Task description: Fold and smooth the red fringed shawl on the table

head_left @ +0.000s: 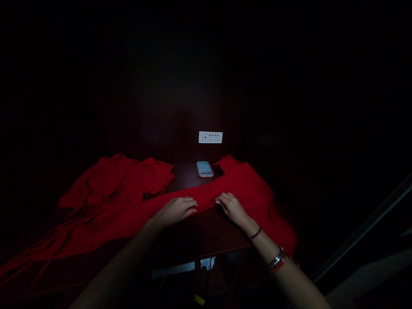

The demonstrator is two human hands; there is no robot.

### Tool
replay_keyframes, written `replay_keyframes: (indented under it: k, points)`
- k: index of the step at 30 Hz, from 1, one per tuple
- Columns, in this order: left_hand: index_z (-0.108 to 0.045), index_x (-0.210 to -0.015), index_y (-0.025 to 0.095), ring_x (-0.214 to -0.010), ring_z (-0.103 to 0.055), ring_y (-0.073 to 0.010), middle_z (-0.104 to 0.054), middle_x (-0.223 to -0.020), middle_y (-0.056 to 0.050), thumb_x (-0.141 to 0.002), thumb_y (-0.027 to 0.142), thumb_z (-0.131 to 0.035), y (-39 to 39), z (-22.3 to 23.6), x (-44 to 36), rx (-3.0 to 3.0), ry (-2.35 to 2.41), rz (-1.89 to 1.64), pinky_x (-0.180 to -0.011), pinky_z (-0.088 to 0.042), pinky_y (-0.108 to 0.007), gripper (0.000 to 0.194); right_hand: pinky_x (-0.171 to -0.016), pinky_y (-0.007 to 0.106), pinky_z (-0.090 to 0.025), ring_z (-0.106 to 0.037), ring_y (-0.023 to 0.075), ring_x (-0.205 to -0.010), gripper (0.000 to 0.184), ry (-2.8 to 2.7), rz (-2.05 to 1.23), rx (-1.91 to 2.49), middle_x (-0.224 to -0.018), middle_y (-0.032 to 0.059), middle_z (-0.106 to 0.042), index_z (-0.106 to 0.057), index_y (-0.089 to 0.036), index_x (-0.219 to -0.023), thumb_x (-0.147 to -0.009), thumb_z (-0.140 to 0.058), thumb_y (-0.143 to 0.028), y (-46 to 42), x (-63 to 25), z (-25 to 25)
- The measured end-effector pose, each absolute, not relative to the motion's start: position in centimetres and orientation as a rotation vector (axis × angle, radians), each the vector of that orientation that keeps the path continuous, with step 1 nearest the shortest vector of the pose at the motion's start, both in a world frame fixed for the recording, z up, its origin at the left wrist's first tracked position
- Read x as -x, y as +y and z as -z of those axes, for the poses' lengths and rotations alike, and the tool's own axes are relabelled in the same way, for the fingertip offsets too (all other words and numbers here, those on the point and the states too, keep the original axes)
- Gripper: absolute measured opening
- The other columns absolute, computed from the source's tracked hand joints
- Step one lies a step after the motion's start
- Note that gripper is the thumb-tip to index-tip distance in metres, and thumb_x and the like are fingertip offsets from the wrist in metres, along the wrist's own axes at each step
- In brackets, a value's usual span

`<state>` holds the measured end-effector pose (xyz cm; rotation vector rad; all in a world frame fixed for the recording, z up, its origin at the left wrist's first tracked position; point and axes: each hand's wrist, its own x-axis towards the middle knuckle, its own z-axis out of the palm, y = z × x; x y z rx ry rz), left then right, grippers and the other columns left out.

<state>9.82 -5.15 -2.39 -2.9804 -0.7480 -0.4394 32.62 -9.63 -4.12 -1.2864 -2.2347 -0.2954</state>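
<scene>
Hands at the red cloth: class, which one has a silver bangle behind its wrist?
The right hand, with the silver bangle behind its wrist; none shows behind the left hand.

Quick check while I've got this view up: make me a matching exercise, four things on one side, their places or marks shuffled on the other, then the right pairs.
Things
1. Socket
2. Left hand
3. Phone
4. Right hand

Places or marks
A. At the red cloth, ring on a finger
B. Silver bangle further up its arm
C. White, on the dark wall
D. On the table, beyond the strip of cloth in front of the hands

Pairs: 1-C, 2-A, 3-D, 4-B
</scene>
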Motion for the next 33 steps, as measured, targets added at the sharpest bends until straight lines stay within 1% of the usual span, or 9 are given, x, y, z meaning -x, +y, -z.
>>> replay_keyframes:
  k: [3,6,10,16,19,22,28,31,33]
  points:
    - [-0.054,-0.086,0.018,-0.083,-0.052,-0.0124,-0.059,-0.086,-0.001,-0.086,0.028,-0.028,-4.9,2.4,-9.8,3.024,-0.752,0.488,-0.076,-0.037,-0.023,0.028,-0.071,0.027,-0.035,-0.050,0.0142,-0.076,0.022,-2.261,0.229,1.239,-0.081,0.0048,-0.057,-0.052,-0.017,-0.089,-0.085,-0.034,-0.030,-10.0,-32.5,3.7]
    - [-0.054,-0.084,0.017,-0.080,-0.052,-0.0127,-0.059,-0.083,-0.001,-0.087,0.028,-0.027,-4.6,2.7,-9.8,3.023,-0.778,0.498,-0.075,-0.037,-0.023,0.030,-0.076,0.030,-0.034,-0.049,0.0163,-0.084,0.030,-2.323,0.229,1.181,-0.089,0.0057,-0.057,-0.048,-0.018,-0.099,-0.078,-0.046,-0.039,-10.2,-32.4,3.3]
    - [-0.054,-0.084,0.017,-0.079,-0.053,-0.0136,-0.059,-0.082,-0.002,-0.087,0.028,-0.026,-4.6,3.0,-9.8,3.005,-0.787,0.469,-0.074,-0.038,-0.025,0.031,-0.073,0.028,-0.033,-0.048,0.0147,-0.075,0.019,-2.346,0.315,1.205,-0.078,0.0048,-0.056,-0.053,-0.017,-0.085,-0.082,-0.040,-0.031,-10.1,-32.4,3.4]
    - [-0.053,-0.085,0.018,-0.082,-0.051,-0.0126,-0.057,-0.086,-0.002,-0.086,0.027,-0.030,-4.7,3.0,-9.8,3.025,-0.805,0.570,-0.076,-0.038,-0.025,0.025,-0.069,0.027,-0.033,-0.045,0.0138,-0.069,0.024,-2.303,0.392,1.227,-0.072,0.0045,-0.054,-0.053,-0.016,-0.076,-0.084,-0.036,-0.030,-9.7,-32.4,3.9]
    - [-0.052,-0.089,0.018,-0.086,-0.049,-0.0120,-0.056,-0.090,-0.001,-0.084,0.028,-0.035,-4.7,3.0,-9.9,3.047,-0.778,0.708,-0.078,-0.038,-0.024,0.020,-0.069,0.027,-0.032,-0.045,0.0139,-0.069,0.024,-2.302,0.410,1.252,-0.072,0.0045,-0.054,-0.053,-0.016,-0.076,-0.084,-0.036,-0.030,-9.7,-32.5,3.9]
    - [-0.053,-0.088,0.018,-0.084,-0.049,-0.0109,-0.056,-0.088,-0.001,-0.084,0.026,-0.036,-4.7,3.1,-10.0,3.074,-0.748,0.746,-0.078,-0.037,-0.023,0.020,-0.070,0.027,-0.033,-0.046,0.0139,-0.070,0.024,-2.311,0.380,1.265,-0.073,0.0046,-0.054,-0.054,-0.016,-0.078,-0.084,-0.035,-0.030,-9.9,-32.4,3.6]
    - [-0.054,-0.085,0.018,-0.081,-0.049,-0.0111,-0.055,-0.085,-0.001,-0.084,0.023,-0.033,-5.2,3.0,-10.2,3.078,-0.735,0.693,-0.076,-0.038,-0.022,0.022,-0.075,0.029,-0.032,-0.047,0.0159,-0.082,0.026,-2.346,0.320,1.200,-0.085,0.0054,-0.055,-0.052,-0.018,-0.094,-0.080,-0.042,-0.037,-10.4,-31.7,3.1]
    - [-0.054,-0.084,0.018,-0.079,-0.049,-0.0112,-0.055,-0.083,-0.001,-0.084,0.022,-0.034,-5.5,2.8,-10.4,3.082,-0.723,0.645,-0.074,-0.038,-0.022,0.021,-0.073,0.028,-0.032,-0.047,0.0143,-0.077,0.022,-2.396,0.318,1.178,-0.079,0.0044,-0.056,-0.055,-0.018,-0.087,-0.083,-0.038,-0.032,-10.2,-31.5,3.4]
    - [-0.053,-0.083,0.018,-0.078,-0.049,-0.0112,-0.055,-0.082,-0.001,-0.083,0.022,-0.034,-5.6,2.8,-10.4,3.079,-0.731,0.631,-0.073,-0.038,-0.022,0.020,-0.072,0.028,-0.032,-0.048,0.0137,-0.074,0.023,-2.396,0.314,1.177,-0.075,0.0042,-0.056,-0.056,-0.017,-0.083,-0.084,-0.036,-0.029,-9.9,-31.6,3.7]
